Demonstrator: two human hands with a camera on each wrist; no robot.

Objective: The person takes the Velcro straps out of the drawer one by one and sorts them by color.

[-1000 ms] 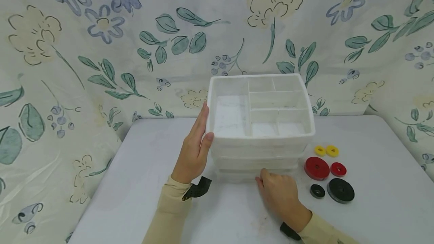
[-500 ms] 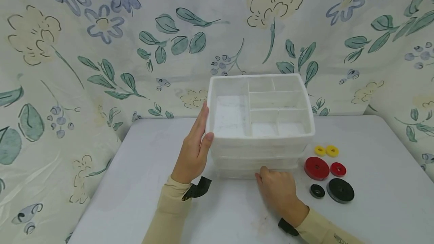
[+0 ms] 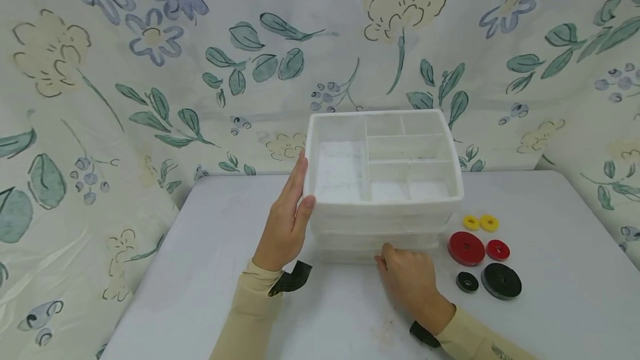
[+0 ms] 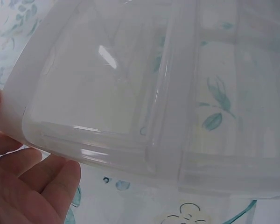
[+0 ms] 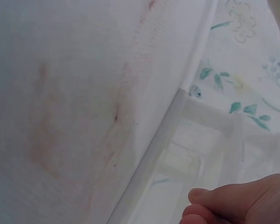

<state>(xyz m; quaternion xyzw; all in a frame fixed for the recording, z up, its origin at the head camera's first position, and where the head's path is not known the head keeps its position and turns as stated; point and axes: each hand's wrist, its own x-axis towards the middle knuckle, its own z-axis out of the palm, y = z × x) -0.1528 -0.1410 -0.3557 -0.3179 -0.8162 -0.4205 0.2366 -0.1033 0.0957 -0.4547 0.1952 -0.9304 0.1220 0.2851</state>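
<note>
A white plastic drawer organizer (image 3: 385, 203) with translucent drawers stands on the table, its top tray divided into compartments. My left hand (image 3: 285, 221) rests against its left side, fingers extended upward and thumb at the front corner. In the left wrist view, the fingers (image 4: 56, 186) touch the organizer's edge. At the middle of the lowest drawer (image 3: 345, 255), my right hand (image 3: 412, 288) has its fingers curled at the front. The drawer front sits in line with the body. The right fingertips and any handle are hidden; the right wrist view shows the thumb (image 5: 200, 196) bent over the fingers.
Right of the organizer lie two yellow rings (image 3: 480, 223), a large red disc (image 3: 466, 248), a small red ring (image 3: 498, 250), a small black ring (image 3: 467, 282) and a large black disc (image 3: 501, 281). A flowered cloth (image 3: 300, 93) hangs behind the white table (image 3: 225, 199).
Between one second and half a second ago the lowest drawer slid slightly inward, with my right hand moving along. Since then both hands have stayed nearly still.
</note>
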